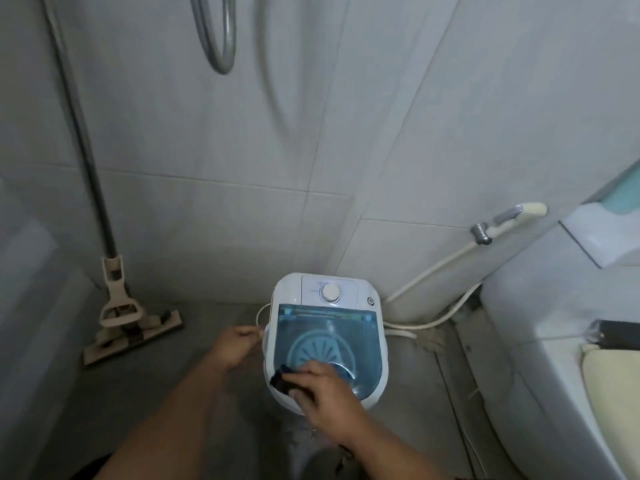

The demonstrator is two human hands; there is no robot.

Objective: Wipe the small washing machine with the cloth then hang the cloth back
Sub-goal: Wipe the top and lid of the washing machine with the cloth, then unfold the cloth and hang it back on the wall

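Head view, listed outward from the washing machine (327,336), which stands on the grey floor against the tiled wall. Nearest: right hand (323,389), palm down, fingers closed over a dark cloth (282,377) pressed on the near left corner of the machine's translucent blue lid (325,337). Left of the machine: left hand (235,344), arm extended, fingers loosely curled at its side edge by a white cord; whether it grips anything, cannot tell. Progress, judged: wiping under way; control panel with dial (330,292) at the far edge unwiped as far as shown; hanging the cloth back remains. Further left: mop (119,317) against the wall. Right: toilet (568,323), spray hose (509,220).
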